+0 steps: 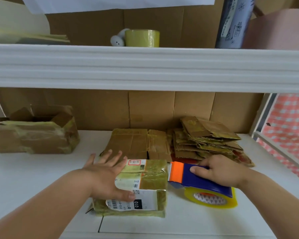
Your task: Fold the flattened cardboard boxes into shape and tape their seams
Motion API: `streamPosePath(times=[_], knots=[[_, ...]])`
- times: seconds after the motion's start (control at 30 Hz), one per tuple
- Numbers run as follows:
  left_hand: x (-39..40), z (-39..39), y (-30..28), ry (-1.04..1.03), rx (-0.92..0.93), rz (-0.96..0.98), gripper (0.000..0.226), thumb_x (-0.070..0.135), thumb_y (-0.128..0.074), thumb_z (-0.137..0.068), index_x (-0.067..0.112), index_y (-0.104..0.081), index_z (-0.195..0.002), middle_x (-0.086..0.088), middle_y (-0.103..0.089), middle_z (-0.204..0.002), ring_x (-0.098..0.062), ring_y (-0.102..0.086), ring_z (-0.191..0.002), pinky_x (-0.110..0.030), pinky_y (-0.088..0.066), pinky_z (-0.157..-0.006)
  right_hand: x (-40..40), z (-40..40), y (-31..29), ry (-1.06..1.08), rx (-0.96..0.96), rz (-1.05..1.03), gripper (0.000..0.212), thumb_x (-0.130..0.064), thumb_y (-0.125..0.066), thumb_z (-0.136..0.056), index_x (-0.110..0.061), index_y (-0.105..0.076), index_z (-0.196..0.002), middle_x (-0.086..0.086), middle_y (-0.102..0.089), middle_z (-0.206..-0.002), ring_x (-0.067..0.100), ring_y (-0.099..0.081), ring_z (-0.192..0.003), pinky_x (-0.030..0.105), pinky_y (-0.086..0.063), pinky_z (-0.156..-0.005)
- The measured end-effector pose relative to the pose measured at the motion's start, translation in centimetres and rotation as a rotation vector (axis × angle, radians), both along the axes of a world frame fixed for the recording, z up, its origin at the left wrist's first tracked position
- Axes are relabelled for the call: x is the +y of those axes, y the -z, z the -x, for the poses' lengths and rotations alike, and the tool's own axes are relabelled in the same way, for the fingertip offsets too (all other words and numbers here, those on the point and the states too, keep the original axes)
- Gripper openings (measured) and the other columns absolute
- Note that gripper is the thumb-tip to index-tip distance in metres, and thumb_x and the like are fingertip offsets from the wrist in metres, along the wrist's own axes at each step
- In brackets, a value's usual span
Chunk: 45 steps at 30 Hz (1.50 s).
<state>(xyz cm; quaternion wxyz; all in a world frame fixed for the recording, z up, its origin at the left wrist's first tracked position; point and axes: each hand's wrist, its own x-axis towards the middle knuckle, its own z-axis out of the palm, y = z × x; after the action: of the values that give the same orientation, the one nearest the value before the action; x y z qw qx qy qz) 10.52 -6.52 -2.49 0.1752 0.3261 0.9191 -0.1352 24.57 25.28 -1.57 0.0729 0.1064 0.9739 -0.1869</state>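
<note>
White shelf surface [33, 183] carries everything. Taped open-top box [33, 133] at far left. Flattened boxes [136, 144] lie at back centre; ragged stack of flat cardboard [209, 140] just right of them. Folded box [145, 185], labelled and tape-wrapped, sits centre front. Left hand [104, 176] rests flat on its left side, fingers straight and spread. Right hand [219, 171] grips blue-and-orange tape dispenser [197, 182], orange blade end touching box's right edge. Tape roll [141, 38] on upper shelf.
</note>
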Motion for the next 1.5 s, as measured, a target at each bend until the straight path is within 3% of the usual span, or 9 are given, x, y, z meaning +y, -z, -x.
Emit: streamPosePath(times=[0.1,0.23,0.47,0.6,0.83,1.0,1.13,1.3,1.5], knots=[[1.8,-0.9,-1.2,0.062,0.043,-0.018,0.135,0.106,-0.019,-0.048,0.031,0.026,-0.150,0.014,0.041,-0.150,-0.016,0.038,-0.141,-0.056,0.020,-0.116,-0.1,-0.1,0.4,-0.013,0.012,-0.010,0.052,-0.070,-0.040,-0.091,-0.028,-0.070,-0.098,-0.009,-0.070,-0.087,0.008,-0.065,-0.081,0.022,-0.049,-0.070],[4.8,-2.7,-0.6,0.233,-0.051,-0.207,0.116,0.098,-0.034,-0.066,0.043,0.028,-0.147,0.018,0.041,-0.151,-0.010,0.037,-0.141,-0.048,0.018,-0.119,-0.4,-0.4,0.6,0.003,0.032,0.007,0.043,-0.069,-0.042,-0.091,-0.033,-0.063,-0.082,-0.013,-0.064,-0.076,0.004,-0.061,-0.073,0.017,-0.040,-0.061],[5.7,-2.9,1.3,0.270,-0.050,-0.182,0.110,0.093,-0.035,-0.071,0.045,0.028,-0.147,0.021,0.035,-0.153,-0.008,0.034,-0.142,-0.047,0.015,-0.121,0.4,-1.9,1.7,0.030,0.147,0.099,0.054,-0.081,-0.046,-0.071,-0.028,-0.060,-0.066,-0.006,-0.058,-0.062,0.004,-0.055,-0.060,0.020,-0.037,-0.058],[5.8,-2.8,1.2,0.264,-0.051,-0.179,0.103,0.087,-0.037,-0.078,0.046,0.028,-0.147,0.022,0.035,-0.153,-0.007,0.034,-0.142,-0.044,0.015,-0.121,1.4,-3.0,2.2,0.020,0.214,0.119,0.064,-0.079,-0.050,-0.070,-0.018,-0.067,-0.076,0.005,-0.066,-0.071,0.006,-0.056,-0.060,0.022,-0.037,-0.057],[5.7,-2.8,1.1,0.263,-0.054,-0.185,0.098,0.083,-0.038,-0.083,0.046,0.027,-0.147,0.023,0.035,-0.153,-0.004,0.035,-0.141,-0.041,0.015,-0.121,3.4,-5.3,1.3,0.059,0.186,0.076,0.079,-0.100,-0.037,-0.056,-0.028,-0.065,-0.069,-0.005,-0.065,-0.068,0.004,-0.059,-0.063,0.020,-0.041,-0.059],[5.7,-3.0,1.2,0.256,-0.029,-0.185,0.098,0.083,-0.036,-0.083,0.046,0.029,-0.145,0.024,0.036,-0.151,-0.004,0.035,-0.141,-0.040,0.015,-0.121,1.3,-3.7,0.4,-0.037,0.041,-0.166,0.065,-0.085,-0.044,-0.076,-0.028,-0.069,-0.095,-0.004,-0.067,-0.084,0.009,-0.061,-0.078,0.032,-0.049,-0.073],[5.4,-3.2,1.5,0.242,-0.019,-0.196,0.098,0.083,-0.036,-0.083,0.046,0.030,-0.145,0.024,0.037,-0.150,-0.005,0.035,-0.141,-0.041,0.016,-0.121,-0.5,-2.1,0.3,-0.057,-0.002,-0.280,0.051,-0.078,-0.047,-0.083,-0.029,-0.061,-0.087,-0.008,-0.060,-0.072,0.010,-0.058,-0.073,0.030,-0.044,-0.063],[5.2,-3.6,1.7,0.232,-0.008,-0.218,0.098,0.082,-0.037,-0.084,0.044,0.029,-0.147,0.023,0.036,-0.150,-0.005,0.034,-0.141,-0.042,0.014,-0.122,-2.0,-0.4,0.2,-0.042,-0.015,-0.342,0.051,-0.078,-0.043,-0.085,-0.028,-0.055,-0.079,-0.006,-0.055,-0.073,0.012,-0.053,-0.072,0.031,-0.038,-0.060],[5.1,-3.7,2.0,0.227,0.006,-0.223,0.101,0.086,-0.032,-0.079,0.042,0.029,-0.147,0.022,0.035,-0.152,-0.006,0.034,-0.142,-0.044,0.014,-0.122,-3.3,1.8,0.4,0.021,-0.108,-0.261,0.056,-0.076,-0.046,-0.086,-0.026,-0.064,-0.102,-0.007,-0.061,-0.085,0.015,-0.059,-0.085,0.031,-0.048,-0.071]])
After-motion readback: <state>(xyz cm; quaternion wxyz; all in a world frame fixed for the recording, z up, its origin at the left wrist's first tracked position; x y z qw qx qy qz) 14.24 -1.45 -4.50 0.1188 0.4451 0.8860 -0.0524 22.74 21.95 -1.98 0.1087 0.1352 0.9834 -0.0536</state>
